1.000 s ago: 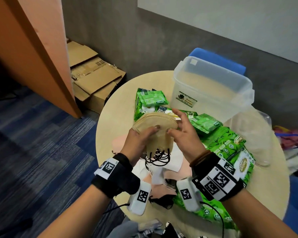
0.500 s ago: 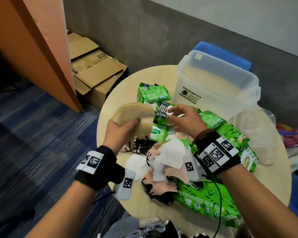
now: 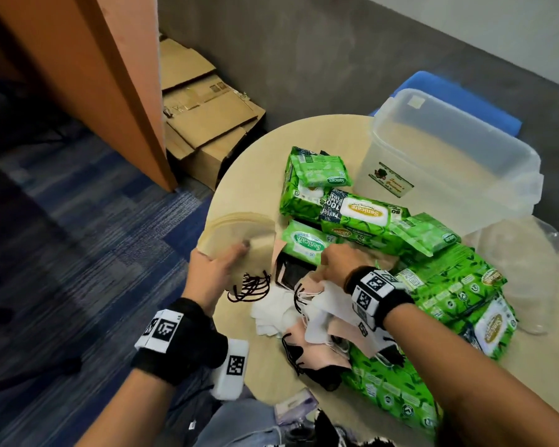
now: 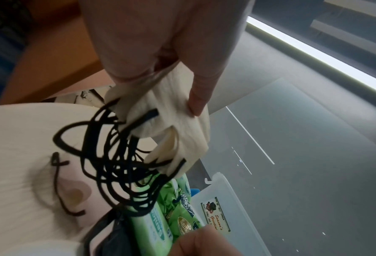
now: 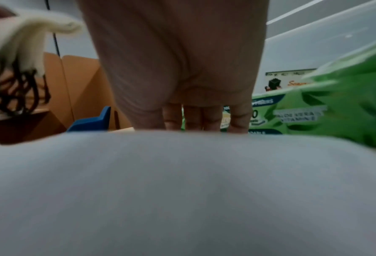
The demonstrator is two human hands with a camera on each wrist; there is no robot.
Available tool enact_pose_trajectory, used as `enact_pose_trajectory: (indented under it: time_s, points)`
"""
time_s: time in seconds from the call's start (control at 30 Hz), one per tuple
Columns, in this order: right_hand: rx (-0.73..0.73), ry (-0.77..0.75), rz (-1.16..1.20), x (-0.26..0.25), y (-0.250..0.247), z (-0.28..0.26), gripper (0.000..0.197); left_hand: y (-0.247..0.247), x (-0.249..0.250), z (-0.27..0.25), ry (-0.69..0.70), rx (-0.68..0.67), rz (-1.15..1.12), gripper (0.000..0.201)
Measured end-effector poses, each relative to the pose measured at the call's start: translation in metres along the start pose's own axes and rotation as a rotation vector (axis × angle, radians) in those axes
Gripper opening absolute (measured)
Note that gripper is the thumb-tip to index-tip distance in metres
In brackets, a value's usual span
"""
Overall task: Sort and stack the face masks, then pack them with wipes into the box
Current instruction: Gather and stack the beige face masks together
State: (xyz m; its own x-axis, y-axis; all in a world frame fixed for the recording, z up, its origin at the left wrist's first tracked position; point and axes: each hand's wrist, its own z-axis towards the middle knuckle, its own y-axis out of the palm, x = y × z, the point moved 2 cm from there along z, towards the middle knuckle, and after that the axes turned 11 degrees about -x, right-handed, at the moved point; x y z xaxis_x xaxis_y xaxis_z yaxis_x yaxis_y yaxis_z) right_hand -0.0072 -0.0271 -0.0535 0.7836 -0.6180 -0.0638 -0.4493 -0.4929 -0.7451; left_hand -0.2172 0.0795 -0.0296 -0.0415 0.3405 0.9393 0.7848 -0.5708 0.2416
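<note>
One hand grips beige mask stack.

I'm seeing soft matt beige cloth masks with black elastic cords, glossy green plastic wipe packs, a frosted translucent plastic box, a smooth pale wood-look counter.

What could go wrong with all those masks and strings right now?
The left hand holds the whole beige mask stack alone at the table's edge, so some masks could slide out and drop to the floor. The black ear loops hang in one tangle and might snag when stacked. The right hand is digging into the mixed mask pile and could push loose masks around.
</note>
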Motion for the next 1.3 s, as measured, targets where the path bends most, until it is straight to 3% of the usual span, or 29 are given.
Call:
enact_pose_trajectory:
  time_s: [0.13, 0.27, 0.37, 0.43, 0.47, 0.57, 0.67, 0.77, 0.87, 1.03, 1.17, 1.3]
  points:
    - [0.030, -0.105, 0.133, 0.017, 0.003, -0.010, 0.005, -0.007, -0.008, -0.005, -0.029, 0.017, 0.000, 0.014]
    - [0.122, -0.184, 0.394, 0.045, -0.008, -0.026, 0.016, -0.004, -0.016, -0.003, -0.078, 0.022, -0.036, 0.012]
    - [0.230, -0.210, 0.748, 0.058, -0.016, -0.043, 0.017, 0.010, -0.017, -0.002, -0.153, 0.001, -0.060, 0.025]
    - [0.304, -0.239, 0.947, 0.064, -0.025, -0.056, 0.017, 0.020, -0.016, 0.000, -0.174, -0.018, -0.062, 0.012]
    - [0.334, -0.249, 0.985, 0.067, -0.030, -0.062, 0.019, 0.023, -0.017, 0.001, -0.192, -0.022, -0.062, 0.015]
    - [0.402, -0.273, 1.071, 0.078, -0.041, -0.075, 0.032, 0.035, -0.016, 0.004, -0.226, -0.042, -0.035, 0.061]
    - [0.466, -0.229, 1.155, 0.089, -0.047, -0.083, 0.030, 0.046, -0.009, 0.006, -0.190, -0.093, 0.002, 0.040]
    - [0.492, -0.186, 1.191, 0.101, -0.047, -0.087, 0.022, 0.053, -0.006, 0.006, -0.167, -0.140, 0.025, 0.040]
    - [0.414, -0.156, 1.306, 0.110, -0.040, -0.092, 0.011, 0.060, -0.003, 0.003, -0.149, -0.186, 0.025, 0.027]
    - [0.465, -0.122, 1.417, 0.128, -0.036, -0.109, 0.019, 0.068, -0.002, -0.002, -0.152, -0.235, 0.019, 0.023]
    - [0.534, -0.304, 1.566, 0.123, -0.046, -0.130, 0.015, 0.078, -0.002, -0.007, -0.174, -0.276, -0.020, 0.019]
    - [0.572, -0.635, 1.502, 0.102, -0.065, -0.155, 0.012, 0.093, 0.002, -0.012, -0.215, -0.357, -0.032, 0.016]
